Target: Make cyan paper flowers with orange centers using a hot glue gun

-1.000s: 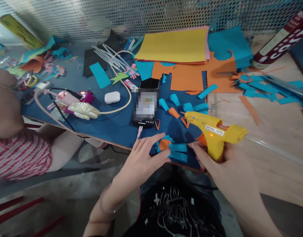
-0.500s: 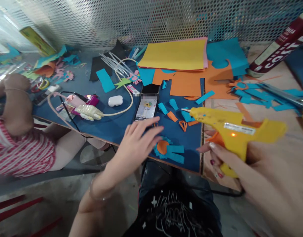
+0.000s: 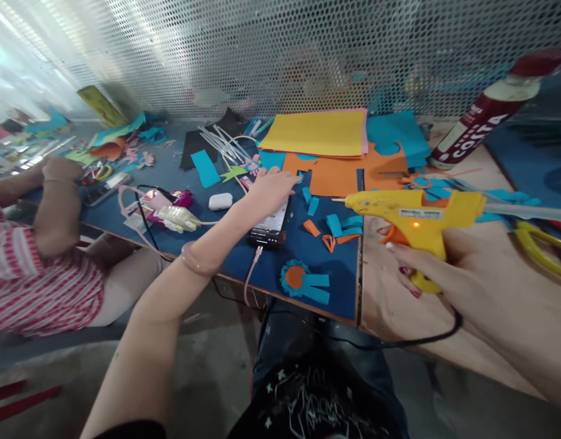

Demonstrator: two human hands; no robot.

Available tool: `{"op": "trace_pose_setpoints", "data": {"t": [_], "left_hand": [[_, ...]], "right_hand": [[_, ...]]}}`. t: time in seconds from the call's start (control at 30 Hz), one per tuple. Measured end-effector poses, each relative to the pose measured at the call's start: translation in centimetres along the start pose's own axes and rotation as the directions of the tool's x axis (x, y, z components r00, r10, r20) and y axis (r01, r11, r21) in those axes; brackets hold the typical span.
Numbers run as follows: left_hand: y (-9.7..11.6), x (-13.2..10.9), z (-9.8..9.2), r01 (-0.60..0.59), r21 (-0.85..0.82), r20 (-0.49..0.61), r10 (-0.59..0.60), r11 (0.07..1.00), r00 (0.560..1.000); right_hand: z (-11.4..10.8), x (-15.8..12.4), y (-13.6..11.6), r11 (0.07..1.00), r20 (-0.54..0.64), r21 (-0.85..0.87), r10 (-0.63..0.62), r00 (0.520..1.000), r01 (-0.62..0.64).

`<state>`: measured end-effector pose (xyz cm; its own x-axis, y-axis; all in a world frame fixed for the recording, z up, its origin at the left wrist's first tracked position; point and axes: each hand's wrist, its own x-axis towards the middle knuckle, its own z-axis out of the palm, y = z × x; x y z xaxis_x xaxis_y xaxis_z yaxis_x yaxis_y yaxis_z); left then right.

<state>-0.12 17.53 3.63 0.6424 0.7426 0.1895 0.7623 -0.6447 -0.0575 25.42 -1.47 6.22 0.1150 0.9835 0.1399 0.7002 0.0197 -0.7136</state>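
Observation:
My right hand (image 3: 427, 262) is wrapped round the handle of a yellow glue gun (image 3: 418, 210), its nozzle pointing left and a small orange light glowing. My left hand (image 3: 272, 192) reaches over a phone (image 3: 267, 230), covering its upper part; its fingertips are near a small blue paper piece, and whether they grip it I cannot make out. Below the phone lies a blue paper rosette (image 3: 287, 292) with an orange centre and two blue tails. Several small blue and orange paper pieces (image 3: 311, 228) are scattered between the phone and the glue gun.
Stacked yellow paper (image 3: 319, 131) and orange sheets lie at the back. A red bottle (image 3: 475, 128) stands back right, with yellow-handled scissors (image 3: 532, 244) nearer. A white earphone case (image 3: 221, 201) and plugs (image 3: 175, 217) lie left. A person's arm (image 3: 61, 201) rests at the far left.
My left hand has moved forward from above the rosette to over the phone. The rosette and a charging cable are now uncovered. The view has shifted, showing the whole bottle and a long glue stick.

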Motion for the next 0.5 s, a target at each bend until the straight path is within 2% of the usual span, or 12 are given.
{"op": "trace_pose_setpoints", "data": {"t": [0.1, 0.27, 0.37, 0.5], "left_hand": [[0.1, 2.2, 0.2, -0.097, -0.054, 0.053, 0.099, 0.994, 0.994], [0.5, 4.7, 0.7, -0.099, -0.193, 0.095, 0.119, 0.976, 0.988], [0.4, 4.5, 0.6, -0.106, -0.270, 0.067, 0.129, 0.957, 0.989], [0.0, 2.6, -0.5, -0.120, -0.393, -0.005, 0.129, 0.912, 0.992]], "right_hand": [[-0.4, 0.7, -1.3, 0.971, 0.090, 0.188, 0.129, 0.988, -0.144], [-0.5, 1.2, -1.9, 0.960, 0.038, 0.189, 0.205, 0.978, -0.208], [-0.2, 1.1, -1.2, 0.959, 0.050, 0.219, 0.173, 0.984, -0.180], [-0.1, 1.3, -0.7, 0.944, 0.096, 0.281, 0.152, 0.984, -0.173]]}}
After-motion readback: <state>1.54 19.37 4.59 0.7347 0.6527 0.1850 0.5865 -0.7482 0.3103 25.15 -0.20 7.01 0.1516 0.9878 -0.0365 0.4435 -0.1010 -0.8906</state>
